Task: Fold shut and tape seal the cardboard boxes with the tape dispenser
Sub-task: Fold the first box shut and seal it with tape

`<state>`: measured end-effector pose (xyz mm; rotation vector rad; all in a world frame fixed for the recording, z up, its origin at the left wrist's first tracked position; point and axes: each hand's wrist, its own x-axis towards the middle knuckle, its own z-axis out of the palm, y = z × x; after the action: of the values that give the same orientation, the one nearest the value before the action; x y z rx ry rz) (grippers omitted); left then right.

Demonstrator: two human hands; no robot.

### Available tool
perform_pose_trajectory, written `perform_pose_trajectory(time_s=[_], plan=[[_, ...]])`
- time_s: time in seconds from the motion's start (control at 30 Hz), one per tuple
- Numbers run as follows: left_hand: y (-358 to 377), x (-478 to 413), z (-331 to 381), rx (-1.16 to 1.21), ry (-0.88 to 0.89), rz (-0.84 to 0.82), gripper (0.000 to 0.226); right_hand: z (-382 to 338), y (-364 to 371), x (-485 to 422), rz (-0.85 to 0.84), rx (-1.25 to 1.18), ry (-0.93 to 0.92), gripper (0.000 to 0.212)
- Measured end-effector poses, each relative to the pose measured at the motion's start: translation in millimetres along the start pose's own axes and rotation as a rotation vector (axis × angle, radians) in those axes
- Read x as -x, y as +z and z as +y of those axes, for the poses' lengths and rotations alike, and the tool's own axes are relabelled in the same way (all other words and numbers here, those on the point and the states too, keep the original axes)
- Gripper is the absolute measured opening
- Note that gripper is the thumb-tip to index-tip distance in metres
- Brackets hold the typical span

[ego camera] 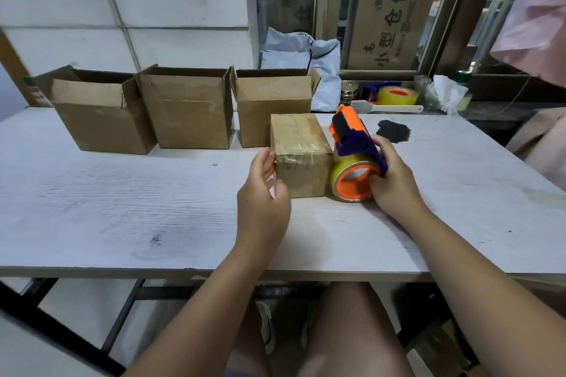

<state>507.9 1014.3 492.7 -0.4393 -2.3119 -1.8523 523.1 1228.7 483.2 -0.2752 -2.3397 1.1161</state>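
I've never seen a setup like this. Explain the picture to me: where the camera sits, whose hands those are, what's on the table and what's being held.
No machine here: a person wears one camera on the head, looking down at their own bare hands. On the white table stands a row of three open boxes, with a small taped box in front. The right hand grips an orange and purple tape dispenser beside that box. The left hand is open at the box's other side, holding nothing.

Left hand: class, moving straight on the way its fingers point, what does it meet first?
Probably the small taped box, close beside the fingertips of the left hand. If it slips past that box's left side, the open box behind.
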Motion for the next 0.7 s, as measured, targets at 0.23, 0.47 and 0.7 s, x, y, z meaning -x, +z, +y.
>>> perform_pose_trajectory(time_s=[0.23, 0.47, 0.7], plan=[[11, -6, 1, -0.493, 0.204, -0.011, 0.095, -3, -1, 5, 0.024, -0.049, 0.041, 0.068], [26, -35, 20, -1.071, 0.504, -0.112, 0.067, -2, -2, 8, 0.031, -0.063, 0.039, 0.066], [14, -41, 9, -1.006, 0.474, -0.116, 0.061, -1, -4, 9, 0.085, -0.089, 0.04, 0.059]])
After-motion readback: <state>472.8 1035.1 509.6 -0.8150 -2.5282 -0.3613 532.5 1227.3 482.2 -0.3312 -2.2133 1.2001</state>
